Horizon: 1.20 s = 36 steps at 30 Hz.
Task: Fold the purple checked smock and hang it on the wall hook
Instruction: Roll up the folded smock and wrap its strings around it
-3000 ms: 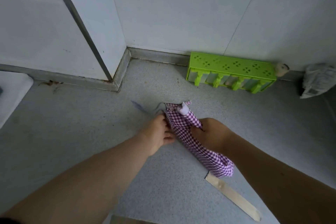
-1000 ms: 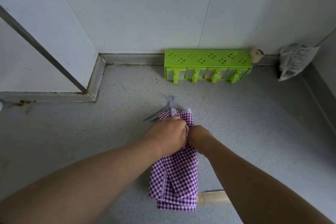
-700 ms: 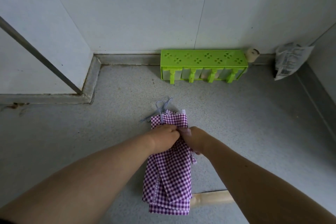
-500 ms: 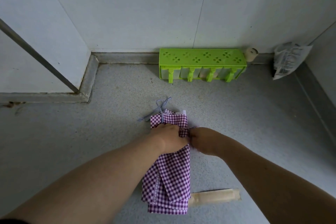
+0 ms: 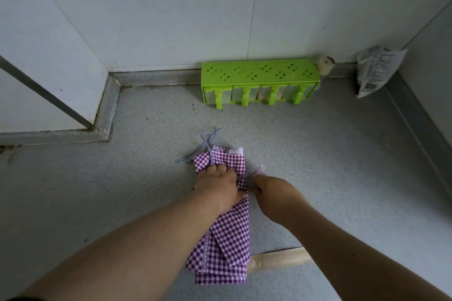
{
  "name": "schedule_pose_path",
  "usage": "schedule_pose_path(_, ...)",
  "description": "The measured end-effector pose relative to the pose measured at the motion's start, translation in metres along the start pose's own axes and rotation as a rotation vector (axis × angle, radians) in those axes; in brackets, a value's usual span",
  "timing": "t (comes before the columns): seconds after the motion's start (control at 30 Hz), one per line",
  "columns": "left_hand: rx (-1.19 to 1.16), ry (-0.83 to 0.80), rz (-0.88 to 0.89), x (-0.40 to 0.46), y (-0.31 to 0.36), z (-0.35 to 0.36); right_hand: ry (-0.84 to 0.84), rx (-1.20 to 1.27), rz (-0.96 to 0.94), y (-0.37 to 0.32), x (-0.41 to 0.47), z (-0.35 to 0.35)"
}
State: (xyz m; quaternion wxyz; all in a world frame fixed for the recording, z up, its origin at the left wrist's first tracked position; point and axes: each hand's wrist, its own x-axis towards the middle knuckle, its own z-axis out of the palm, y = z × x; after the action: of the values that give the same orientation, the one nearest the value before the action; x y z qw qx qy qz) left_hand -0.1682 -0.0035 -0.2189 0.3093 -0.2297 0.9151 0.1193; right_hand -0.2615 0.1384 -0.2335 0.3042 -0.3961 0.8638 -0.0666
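The left hand is clenched on the upper part of the folded purple checked smock; the right hand pinches its right edge. The smock hangs over mid-floor, its ties trailing toward the back wall.

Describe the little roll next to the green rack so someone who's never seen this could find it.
Follow the back wall to the green rack on the floor. The small beige roll sits at its right end, left of the crumpled bag; nothing else there is round.
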Motion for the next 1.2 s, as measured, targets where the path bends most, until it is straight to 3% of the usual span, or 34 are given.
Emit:
schedule_pose_path(0.3,0.018,-0.085,0.023,0.001,0.0,-0.004,0.073,0.127,0.098,0.01,-0.008,-0.009)
schedule_pose_path(0.43,-0.16,-0.125,0.086,0.002,-0.012,-0.007,0.114,0.277,0.215,0.014,0.0,-0.023)
schedule_pose_path(0.53,-0.443,-0.052,0.081,0.002,-0.021,-0.006,0.094,0.433,0.259,0.011,0.006,-0.025)
schedule_pose_path(0.6,-0.508,-0.019,0.128,0.001,-0.024,-0.005,0.073,0.556,0.283,0.008,0.01,-0.025)
schedule_pose_path(0.87,-0.176,0.096,0.449,-0.007,-0.018,-0.02,0.065,0.553,0.246,-0.001,0.018,-0.029)
schedule_pose_path(1.1,-0.476,0.021,0.26,0.006,-0.006,-0.013,0.047,0.496,0.167,-0.008,0.014,-0.037)
schedule_pose_path(1.2,-0.685,0.091,0.127,0.016,-0.005,-0.008,0.068,0.486,0.173,-0.01,0.011,-0.036)
